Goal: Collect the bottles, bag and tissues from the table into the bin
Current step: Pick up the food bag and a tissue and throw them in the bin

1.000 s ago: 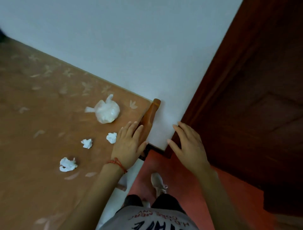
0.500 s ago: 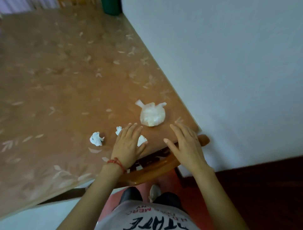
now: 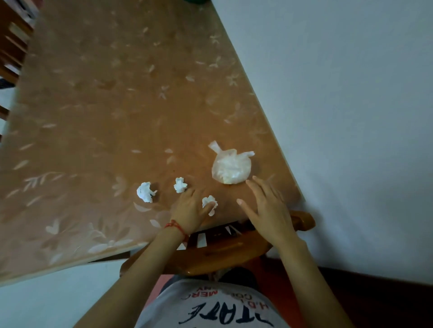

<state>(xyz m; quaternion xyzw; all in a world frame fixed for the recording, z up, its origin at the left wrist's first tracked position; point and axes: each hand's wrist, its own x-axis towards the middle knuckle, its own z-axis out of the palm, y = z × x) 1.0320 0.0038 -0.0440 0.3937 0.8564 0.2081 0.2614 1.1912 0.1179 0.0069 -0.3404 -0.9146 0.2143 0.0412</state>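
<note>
A dark green object [image 3: 196,1] is cut off at the far edge of the table [image 3: 98,112]. The left hand [image 3: 190,208] is laid on the table, its thumb touching a crumpled tissue [image 3: 209,203]. The right hand [image 3: 266,209] is spread flat, fingertips just beside the knotted bag [image 3: 230,169], whose white contents cannot be identified. Two more tissues [image 3: 145,192] lie left of the bag.

Wooden chair [image 3: 218,255] tucked under table [image 3: 98,112], white wall [image 3: 351,98] beside
</note>
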